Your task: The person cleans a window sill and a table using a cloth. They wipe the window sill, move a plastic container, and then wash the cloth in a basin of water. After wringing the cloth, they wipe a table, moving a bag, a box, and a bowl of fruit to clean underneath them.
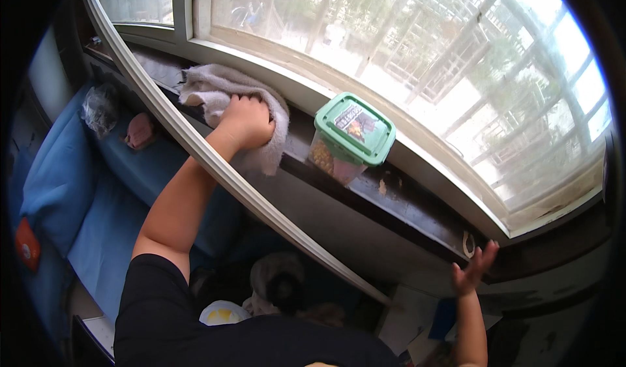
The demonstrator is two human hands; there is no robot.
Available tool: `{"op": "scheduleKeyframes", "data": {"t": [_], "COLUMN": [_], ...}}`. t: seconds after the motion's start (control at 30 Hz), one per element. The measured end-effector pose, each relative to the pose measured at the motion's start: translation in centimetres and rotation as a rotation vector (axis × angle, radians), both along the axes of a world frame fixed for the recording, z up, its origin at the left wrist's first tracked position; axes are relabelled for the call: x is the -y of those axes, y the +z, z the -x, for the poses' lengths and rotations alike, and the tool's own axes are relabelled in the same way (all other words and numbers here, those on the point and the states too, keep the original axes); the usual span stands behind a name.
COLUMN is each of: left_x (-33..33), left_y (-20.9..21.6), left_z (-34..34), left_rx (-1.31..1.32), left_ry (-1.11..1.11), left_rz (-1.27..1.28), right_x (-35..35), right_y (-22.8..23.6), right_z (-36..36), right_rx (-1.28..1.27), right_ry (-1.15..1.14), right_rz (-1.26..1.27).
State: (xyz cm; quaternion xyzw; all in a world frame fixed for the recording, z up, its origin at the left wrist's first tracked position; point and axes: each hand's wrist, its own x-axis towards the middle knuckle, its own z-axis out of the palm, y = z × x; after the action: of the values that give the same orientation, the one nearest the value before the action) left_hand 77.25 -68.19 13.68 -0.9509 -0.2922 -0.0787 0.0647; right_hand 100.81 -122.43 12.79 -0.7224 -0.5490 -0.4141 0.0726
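Observation:
My left hand [246,120] presses a crumpled grey towel [215,90] onto the dark window sill [398,201], fingers closed over the cloth. Just right of the towel stands a clear plastic box with a green lid [352,139], with food showing through its side. My right hand [475,269] hovers with fingers spread near the right end of the sill, holding nothing.
A white sliding window frame bar [195,146] runs diagonally across in front of the sill. Behind it is barred window glass [424,54]. Below left lies a blue bed [98,217] with a pink object [139,131] and a plastic bag [99,108].

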Motion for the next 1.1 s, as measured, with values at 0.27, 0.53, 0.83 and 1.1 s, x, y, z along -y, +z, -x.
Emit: {"op": "scheduleKeyframes", "data": {"t": [0.27,0.53,0.83,1.1], "left_x": [-1.7,-1.8,0.3,-3.7], "left_y": [-1.3,-1.7,-4.6,-18.4], "left_z": [2.8,2.1,3.2,10.4], "left_rx": [0.252,0.282,0.921,1.961], "left_ry": [-0.031,-0.037,-0.354,-0.241], "left_rz": [-0.022,-0.023,0.229,1.269], "right_x": [-28.7,-28.5,-14.7,-3.5], "right_y": [6.4,3.8,2.1,0.3], "right_z": [11.2,9.3,4.5,2.5], "right_rx": [-0.641,-0.794,-0.851,-1.055], "right_ry": [0.331,0.567,0.542,0.636], "right_rz": [0.008,-0.178,-0.488,-0.681]}}
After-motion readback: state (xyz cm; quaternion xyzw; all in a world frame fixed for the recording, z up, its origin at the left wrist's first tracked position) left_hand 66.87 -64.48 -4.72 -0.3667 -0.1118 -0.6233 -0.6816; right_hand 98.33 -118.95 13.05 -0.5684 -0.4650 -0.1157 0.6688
